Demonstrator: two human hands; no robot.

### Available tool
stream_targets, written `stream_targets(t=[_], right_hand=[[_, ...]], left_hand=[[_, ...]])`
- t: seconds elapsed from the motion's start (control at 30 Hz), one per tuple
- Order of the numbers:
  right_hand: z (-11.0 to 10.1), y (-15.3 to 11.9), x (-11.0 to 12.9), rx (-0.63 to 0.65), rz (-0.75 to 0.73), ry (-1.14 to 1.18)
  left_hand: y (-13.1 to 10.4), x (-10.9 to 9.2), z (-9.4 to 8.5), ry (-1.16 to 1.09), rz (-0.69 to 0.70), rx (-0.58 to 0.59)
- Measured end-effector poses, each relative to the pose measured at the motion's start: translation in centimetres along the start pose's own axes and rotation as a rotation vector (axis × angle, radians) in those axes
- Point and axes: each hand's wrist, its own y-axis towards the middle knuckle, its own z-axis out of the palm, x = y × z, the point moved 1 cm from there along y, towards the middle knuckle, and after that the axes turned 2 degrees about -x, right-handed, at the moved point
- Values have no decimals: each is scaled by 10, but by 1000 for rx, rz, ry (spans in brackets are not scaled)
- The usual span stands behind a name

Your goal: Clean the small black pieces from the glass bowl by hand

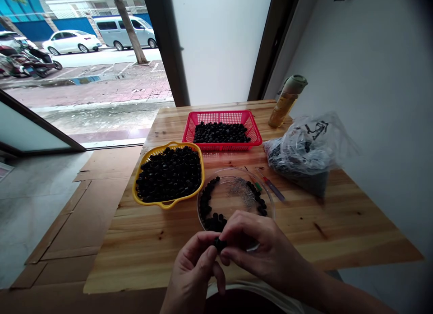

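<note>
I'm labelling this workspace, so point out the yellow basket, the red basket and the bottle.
Yellow basket (202, 172): head view, right rim.
Red basket (221, 147): head view, near rim.
Bottle (283, 107): head view, middle of its body.

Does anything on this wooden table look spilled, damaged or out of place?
Nothing clearly stands out. Small black parts sit inside the yellow plastic basket, the red plastic basket and the round clear dish, with no visible spill. The crumpled clear plastic bag slumps but shows no evident tear.
</note>
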Motion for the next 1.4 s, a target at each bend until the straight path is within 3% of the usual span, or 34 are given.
stream_targets(t=[0.33,0.67,0.77,1.0,1.23,1.4], right_hand=[[2,-8,1,-23,-120,-43],[0,-3,5,43,-78,-27],[-3,-1,4,79,26,35],[-7,8,-11,393,577,655],[-7,11,-17,477,728,759],[-5,13,-18,511,802,738]], left_hand=[[-2,0,-1,4,67,35],[-3,-2,-3,46,114,32],[-3,-3,-3,69,125,38],[-8,-8,-5,217,178,184],[-11,-17,-3,310,305,267],[-12,-10,-7,241,203,188]])
